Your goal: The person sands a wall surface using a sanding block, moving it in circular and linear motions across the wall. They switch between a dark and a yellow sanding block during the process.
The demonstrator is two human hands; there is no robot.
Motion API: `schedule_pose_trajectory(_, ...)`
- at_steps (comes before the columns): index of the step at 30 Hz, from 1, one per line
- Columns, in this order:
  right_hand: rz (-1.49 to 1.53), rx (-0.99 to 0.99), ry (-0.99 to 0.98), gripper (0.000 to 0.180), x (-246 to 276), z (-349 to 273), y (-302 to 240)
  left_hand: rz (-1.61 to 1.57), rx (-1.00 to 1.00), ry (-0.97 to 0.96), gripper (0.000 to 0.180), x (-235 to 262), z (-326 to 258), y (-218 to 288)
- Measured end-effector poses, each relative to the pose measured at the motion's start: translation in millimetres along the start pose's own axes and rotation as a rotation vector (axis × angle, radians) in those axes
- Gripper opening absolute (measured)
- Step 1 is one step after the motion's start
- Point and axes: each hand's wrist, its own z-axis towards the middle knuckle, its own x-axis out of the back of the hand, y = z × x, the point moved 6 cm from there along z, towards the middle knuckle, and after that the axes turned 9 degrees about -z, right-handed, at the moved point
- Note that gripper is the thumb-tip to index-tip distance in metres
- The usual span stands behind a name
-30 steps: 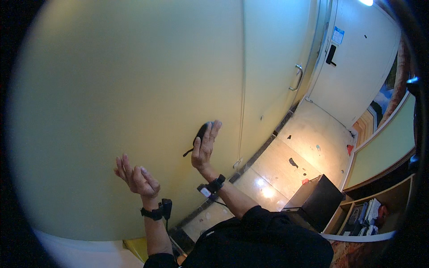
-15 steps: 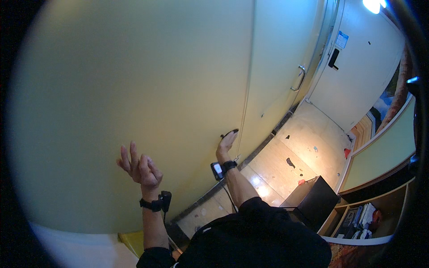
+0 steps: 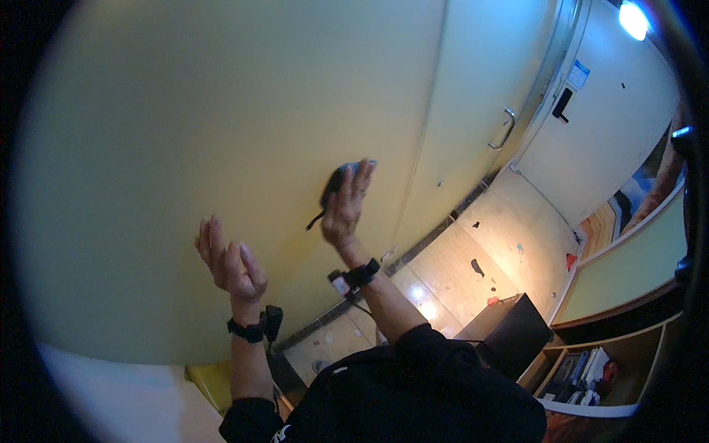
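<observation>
My right hand (image 3: 344, 210) is raised in front of a large frosted, yellow-green panel (image 3: 221, 133). Its fingers lie stretched along a dark, rounded, pad-like thing (image 3: 334, 186) with a short thin tail at its lower end. Part of this thing is hidden behind the fingers, and its exact kind cannot be made out. Further left, my left hand (image 3: 233, 266) is held up before the same panel, fingers loosely apart and nothing in them. Each wrist wears a black strap with a small box, the left strap (image 3: 251, 330) and the right strap (image 3: 356, 279).
Right of the panel, a glass door's metal handle (image 3: 505, 129) and a white door (image 3: 598, 118) stand beyond a tiled floor (image 3: 450, 258) with scattered scraps. A dark box (image 3: 521, 336) and an open cabinet compartment (image 3: 628, 362) are at lower right. Something yellow (image 3: 210, 384) sits at lower left.
My right hand has moved up and left across the panel with the dark thing, whose broad side now shows more. My left hand has risen slightly. The view has shifted a little.
</observation>
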Motion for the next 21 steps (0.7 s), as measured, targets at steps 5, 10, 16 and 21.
schedule_pose_trajectory(5, -0.019, -0.684, 0.097, 0.056, -5.7, -42.7, 96.2, -0.158, 0.321, 0.089, 0.011, 23.5, -42.2, 12.8)
schedule_pose_trajectory(10, 0.036, -1.007, -0.007, 0.057, -12.4, -99.5, 102.5, -0.384, 0.728, -0.016, 0.023, -1.9, -102.2, 24.2)
schedule_pose_trajectory(16, 0.068, -0.491, 0.133, 0.054, 2.4, 26.9, 31.7, -0.476, 0.868, 0.080, 0.026, 10.3, -116.3, 21.1)
schedule_pose_trajectory(21, 0.075, 0.227, 0.089, 0.057, -13.6, 38.9, -106.0, -0.565, 1.014, 0.208, 0.029, 17.4, -119.6, 14.8)
